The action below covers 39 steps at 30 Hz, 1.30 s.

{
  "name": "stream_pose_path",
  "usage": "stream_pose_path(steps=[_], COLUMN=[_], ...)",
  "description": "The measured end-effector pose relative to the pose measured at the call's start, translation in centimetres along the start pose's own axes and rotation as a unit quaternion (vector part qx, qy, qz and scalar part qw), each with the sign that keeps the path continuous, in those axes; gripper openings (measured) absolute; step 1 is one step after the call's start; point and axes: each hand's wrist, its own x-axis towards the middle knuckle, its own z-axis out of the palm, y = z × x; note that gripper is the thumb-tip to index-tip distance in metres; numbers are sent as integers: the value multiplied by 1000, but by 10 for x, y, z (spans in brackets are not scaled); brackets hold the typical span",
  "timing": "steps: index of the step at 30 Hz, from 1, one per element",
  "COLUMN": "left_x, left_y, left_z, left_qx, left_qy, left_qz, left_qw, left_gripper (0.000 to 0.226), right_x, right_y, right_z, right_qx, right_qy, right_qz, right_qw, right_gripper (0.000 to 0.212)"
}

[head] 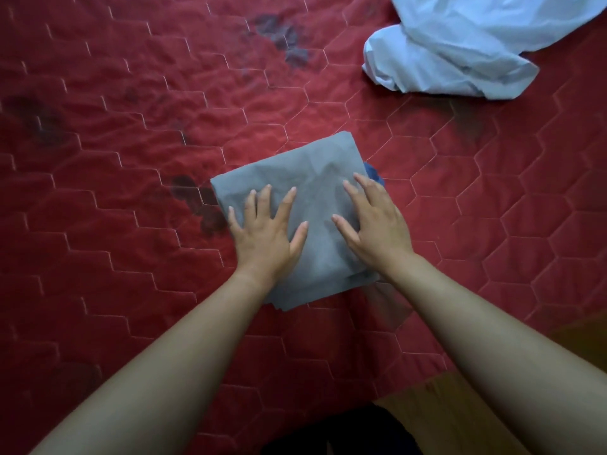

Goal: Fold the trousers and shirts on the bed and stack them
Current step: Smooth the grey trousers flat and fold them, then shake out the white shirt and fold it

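Head view looks down on a red quilted bed (115, 198), where a grey folded garment (315, 192) lies in the middle, near the person. It sits on top of something dark blue (374, 174), of which only a small corner peeks out at the right edge; that looks like an earlier folded piece, so the grey one probably lies here as the top of the stack. Both hands rest flat on it, palms down, fingers spread and gripping nothing. The left hand (266, 234) covers the garment's near-left part; the right hand (374, 221) lies on its right side, with a strip of bare cloth between the two. Both forearms reach straight out from the near edge, wrists low. The pose suggests pressing or smoothing the fold so that it stays flat and square. Far to the right, well apart from the stack, a pale blue garment (460, 50) lies crumpled and unfolded, most likely the next piece to fold.
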Motion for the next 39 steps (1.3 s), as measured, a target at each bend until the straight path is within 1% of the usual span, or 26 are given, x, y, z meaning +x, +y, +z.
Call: stream_pose_path(steps=[3, 6, 9, 12, 16, 21, 24, 28, 31, 33, 34, 36, 37, 39], left_x=[5, 20, 36, 58, 93, 143, 175, 214, 246, 271, 283, 306, 316, 335], left_y=[11, 32, 68, 118, 202, 313, 353, 378, 380, 378, 378, 381, 384, 391], left_z=[-27, -49, -63, -66, -42, 14, 41, 62, 68, 70, 70, 71, 72, 72], left_qx=[-7, -6, 1, -10, -11, -48, -71, -73, -57, -64, -77, -98, -93, -48], left_qy=[-12, -10, -11, -6, -13, -19, -14, 9, 32, 40, 40, 45, 49, 51], left_qz=[14, 30, 43, 57, 57, -19, -62, -70, -47, -19, 3, 53, 74, 112], left_qw=[1000, 999, 999, 998, 998, 998, 995, 995, 997, 997, 996, 993, 992, 991], left_gripper=[62, 63, 62, 61, 58, 55, 54, 51, 50, 50, 50, 52, 55, 61], right_x=[2, 5, 5, 11, 40, 98, 140, 199, 233, 245, 245, 239, 235, 227], right_y=[3, 24, 63, 116, 202, 319, 368, 407, 428, 443, 449, 459, 463, 469], right_z=[-27, -55, -83, -112, -141, -169, -173, -164, -146, -133, -127, -118, -115, -112], right_qx=[10, 25, 25, 20, 21, 30, 10, 7, 51, 100, 133, 205, 231, 251], right_qy=[16, 28, 27, 30, 30, 9, 2, 3, -3, -8, 1, 27, 37, 47], right_qz=[26, 57, 95, 105, 99, 80, 45, 23, 34, 67, 87, 118, 128, 131], right_qw=[999, 998, 995, 994, 994, 996, 999, 1000, 998, 993, 987, 971, 964, 958], right_gripper=[61, 59, 57, 56, 52, 50, 48, 52, 56, 55, 51, 32, 24, 17])
